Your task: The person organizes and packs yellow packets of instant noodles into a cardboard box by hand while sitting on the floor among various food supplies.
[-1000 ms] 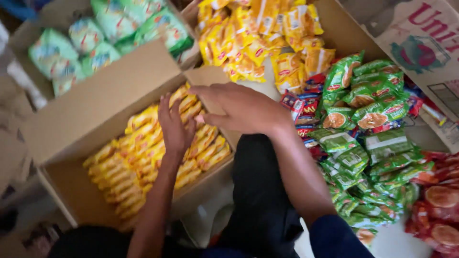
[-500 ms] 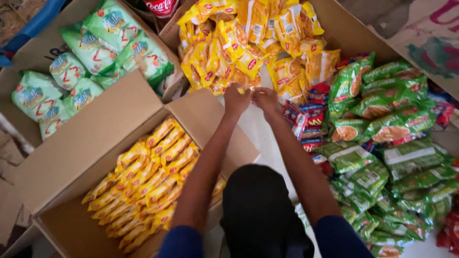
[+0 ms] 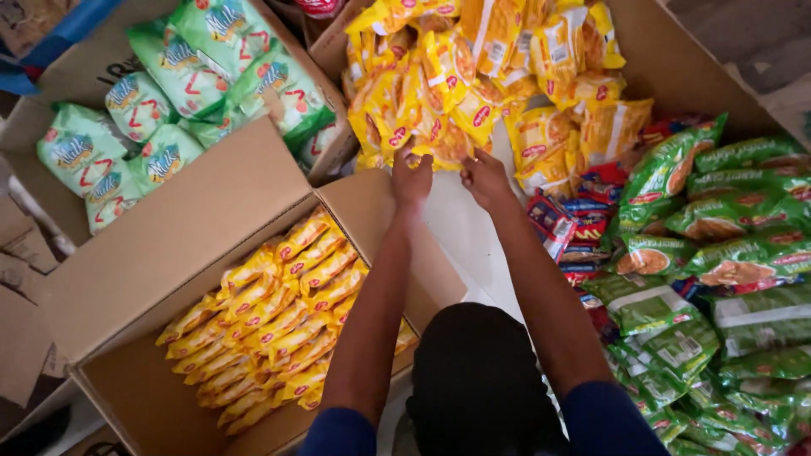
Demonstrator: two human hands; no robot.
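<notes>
Packets in yellow wrappers [image 3: 473,101] lie heaped in the far cardboard box [image 3: 676,67], and I have both hands at the pile's near edge. My left hand [image 3: 411,176] has its fingers curled onto a yellow packet, though I cannot tell whether they truly grip it. My right hand [image 3: 485,176], just beside it, likewise has bent fingers touching the packets; its hold is unclear too. Near and to the left, an open carton [image 3: 127,279] holds rows of yellow packets [image 3: 279,312] standing on edge. Far left, another box contains light green packets [image 3: 177,93]. To the right, dark green packets [image 3: 718,253] spread over the floor, with red and blue ones [image 3: 574,236] beside them.
</notes>
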